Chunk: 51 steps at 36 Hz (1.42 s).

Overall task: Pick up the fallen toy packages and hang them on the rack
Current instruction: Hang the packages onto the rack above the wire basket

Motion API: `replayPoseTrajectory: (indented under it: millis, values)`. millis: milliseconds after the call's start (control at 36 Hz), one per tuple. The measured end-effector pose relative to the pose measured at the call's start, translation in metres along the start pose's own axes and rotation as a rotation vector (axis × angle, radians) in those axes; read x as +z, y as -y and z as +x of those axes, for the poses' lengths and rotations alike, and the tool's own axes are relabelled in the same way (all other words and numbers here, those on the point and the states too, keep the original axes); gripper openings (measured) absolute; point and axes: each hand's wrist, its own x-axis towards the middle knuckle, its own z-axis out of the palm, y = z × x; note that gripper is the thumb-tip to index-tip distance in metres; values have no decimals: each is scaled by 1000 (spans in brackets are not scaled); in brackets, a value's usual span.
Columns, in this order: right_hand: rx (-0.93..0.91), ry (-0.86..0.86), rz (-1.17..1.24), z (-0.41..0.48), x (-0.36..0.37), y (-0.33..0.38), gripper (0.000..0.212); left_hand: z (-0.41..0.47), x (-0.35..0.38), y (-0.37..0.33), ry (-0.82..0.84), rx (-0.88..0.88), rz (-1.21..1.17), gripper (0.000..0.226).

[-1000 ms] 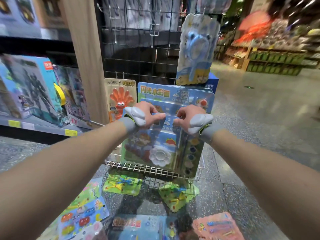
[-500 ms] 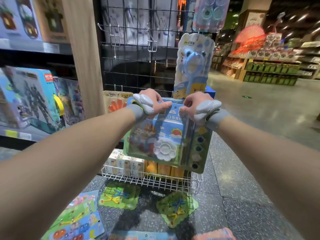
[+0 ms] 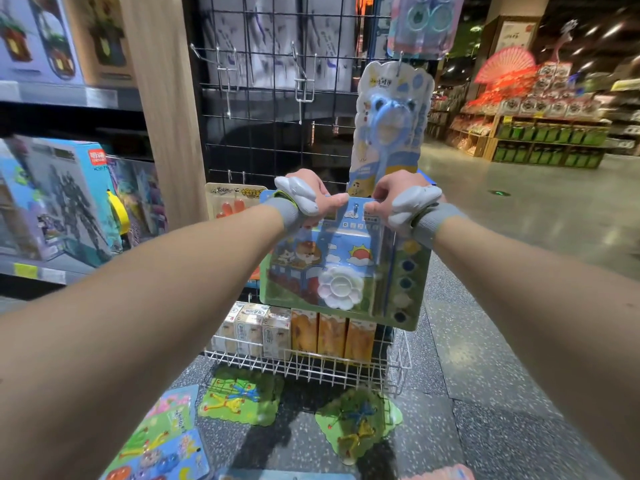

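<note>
I've raised the paint-set package point(image 3: 332, 271) to the rack point(image 3: 249, 140); left hand point(image 3: 304, 199) and right hand point(image 3: 398, 199) pinch its top edge. Hooking it looks like the next step.

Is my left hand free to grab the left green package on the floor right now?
Probably not yet: the left hand and right hand both pinch the top of the paint set, and the green package lies on the floor well below.

The left hand point(image 3: 313, 199) and right hand point(image 3: 390, 195) pinch the top edge of a blue paint-set package point(image 3: 332, 268), held upright in front of the black wire rack point(image 3: 277, 112). Below it, a white wire basket point(image 3: 311, 370) holds small cartons. Two green toy packages point(image 3: 240, 396) lie on the floor beneath.
</note>
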Motion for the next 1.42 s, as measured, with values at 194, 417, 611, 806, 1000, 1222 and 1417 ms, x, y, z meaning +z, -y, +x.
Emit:
replayPoseTrajectory:
  millis: [194, 417, 611, 806, 1000, 1222, 1417]
  values:
    - [46, 17, 24, 1, -1, 1, 21, 7, 11, 7, 6, -36, -75, 57]
    - [79, -51, 10, 3, 9, 2, 20, 8, 20, 15, -29, -32, -92, 42]
    - [89, -79, 0, 5, 13, 0, 16, 11, 25, 18, -91, -9, -162, 38]
    - [10, -134, -158, 10, 10, 0, 21, 9, 12, 15, -108, -26, -82, 39]
    - [37, -98, -127, 9, 10, 3, 16, 6, 12, 15, -127, -42, -192, 34]
    - [-15, -84, -155, 1, 10, 9, 20, -7, 7, 18, -247, -5, -341, 20]
    - [-94, -138, -81, -27, 17, 26, 20, -26, 4, 21, -122, -23, -518, 28]
